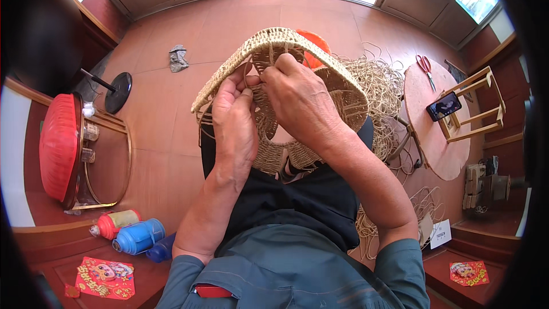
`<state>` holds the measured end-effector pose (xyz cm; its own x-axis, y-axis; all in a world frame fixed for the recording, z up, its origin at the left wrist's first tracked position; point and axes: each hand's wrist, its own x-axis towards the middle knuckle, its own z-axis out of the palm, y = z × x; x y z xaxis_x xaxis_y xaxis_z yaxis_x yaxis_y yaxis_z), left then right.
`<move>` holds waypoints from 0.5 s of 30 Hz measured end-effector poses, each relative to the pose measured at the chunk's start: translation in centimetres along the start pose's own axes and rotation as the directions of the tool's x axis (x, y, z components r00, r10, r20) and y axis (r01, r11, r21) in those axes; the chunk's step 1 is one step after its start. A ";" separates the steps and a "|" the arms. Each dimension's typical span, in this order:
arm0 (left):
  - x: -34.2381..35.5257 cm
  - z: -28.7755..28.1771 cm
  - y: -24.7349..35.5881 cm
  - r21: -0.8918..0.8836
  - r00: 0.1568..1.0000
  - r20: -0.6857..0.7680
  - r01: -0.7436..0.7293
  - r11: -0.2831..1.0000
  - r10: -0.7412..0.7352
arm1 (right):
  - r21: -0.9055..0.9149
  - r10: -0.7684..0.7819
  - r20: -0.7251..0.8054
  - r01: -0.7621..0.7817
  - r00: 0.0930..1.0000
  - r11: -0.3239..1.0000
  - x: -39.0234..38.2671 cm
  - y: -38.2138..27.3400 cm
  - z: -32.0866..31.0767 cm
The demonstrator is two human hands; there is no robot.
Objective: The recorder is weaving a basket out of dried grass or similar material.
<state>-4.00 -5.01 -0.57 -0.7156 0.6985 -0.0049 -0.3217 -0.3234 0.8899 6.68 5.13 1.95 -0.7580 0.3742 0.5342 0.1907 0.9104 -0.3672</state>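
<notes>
A woven tan cord piece (274,36), with openwork sides and a thick braided rim, rests over my lap. My left hand (231,123) is inside its near left side, thumb and fingers pinched on a thin cord (247,77). My right hand (300,100) is just right of the left, fingers bent into the weave by the same cord; what its fingertips hold is hidden behind the hand. An orange round object (313,43) shows behind the weave.
Loose cord (383,91) lies heaped at right beside a round board (434,149) bearing red-handled scissors (424,68), a phone (443,106) and a small wooden frame (489,120). At left are a red-cushioned chair (57,143), several flasks (140,234), a black round base (119,92) and crumpled scrap (178,57).
</notes>
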 end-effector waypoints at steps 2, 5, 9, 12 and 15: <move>-0.1 0.0 0.0 0.054 1.000 -0.003 -0.011 0.998 0.011 | -0.009 -0.009 0.017 0.010 1.000 1.000 0.0 0.0 -0.2; -0.2 -0.1 0.0 0.084 1.000 -0.010 -0.003 0.996 0.004 | -0.020 -0.028 0.035 0.029 0.999 0.999 0.1 0.0 -0.5; -0.1 -0.2 -0.4 0.054 1.000 0.004 -0.026 0.998 0.026 | -0.071 -0.060 0.065 0.064 0.996 0.995 0.1 0.3 -0.7; 0.3 -0.5 -1.2 0.056 0.989 0.084 -0.125 0.991 0.120 | -0.070 -0.080 0.030 0.082 0.996 0.994 0.1 0.5 -0.5; 0.4 -0.9 -1.5 0.242 0.995 0.021 -0.095 0.966 0.093 | -0.072 -0.019 0.058 0.023 0.998 0.997 0.4 0.2 -0.6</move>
<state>-4.38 -4.78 -2.36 -0.7290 0.6789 0.0872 -0.0923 -0.2238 0.9703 6.77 5.55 2.57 -0.7964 0.3459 0.4962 0.2174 0.9292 -0.2988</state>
